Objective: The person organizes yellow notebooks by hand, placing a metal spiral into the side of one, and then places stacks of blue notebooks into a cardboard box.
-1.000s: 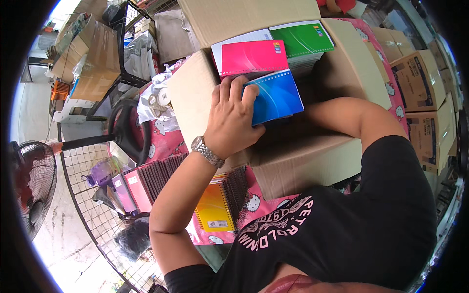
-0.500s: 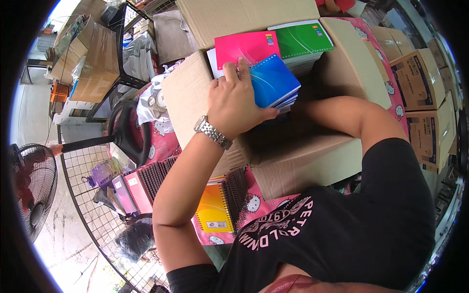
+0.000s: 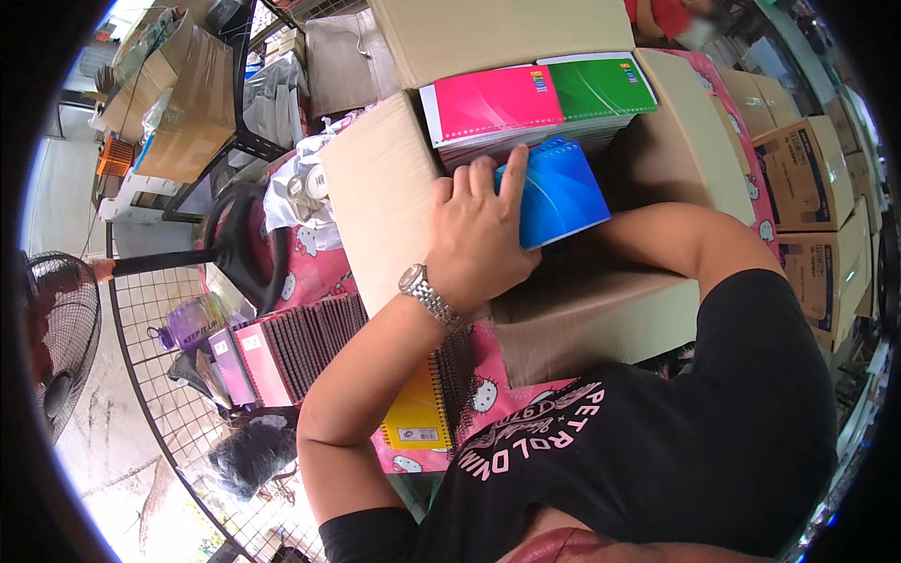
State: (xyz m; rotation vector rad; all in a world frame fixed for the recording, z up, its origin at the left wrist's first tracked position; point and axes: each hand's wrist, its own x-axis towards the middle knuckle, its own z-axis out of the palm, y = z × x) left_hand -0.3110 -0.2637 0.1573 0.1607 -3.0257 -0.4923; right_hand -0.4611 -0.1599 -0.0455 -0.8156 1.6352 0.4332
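Inside an open cardboard box [image 3: 601, 333], my left hand [image 3: 479, 230] grips the left edge of a small stack of blue spiral notebooks [image 3: 567, 195]. Its index finger stretches along the top corner. My right forearm [image 3: 657, 235] reaches into the box from the right; the right hand is hidden behind the blue notebooks, so its fingers do not show. At the far side of the box stand two stacks side by side, topped by a pink notebook [image 3: 490, 101] and a green notebook [image 3: 601, 86].
Left of the box, rows of dark spiral-bound notebooks [image 3: 314, 342] and a yellow notebook [image 3: 413, 408] lie on a pink patterned cloth [image 3: 486, 357]. A fan [image 3: 61, 338] stands far left. Closed cartons [image 3: 798, 178] are stacked right. Another person's red sleeve [image 3: 648, 17] shows at the top.
The blue notebooks have moved right and toward me, away from the pink stack, with my left hand on them. The pink and green stacks now show more fully.
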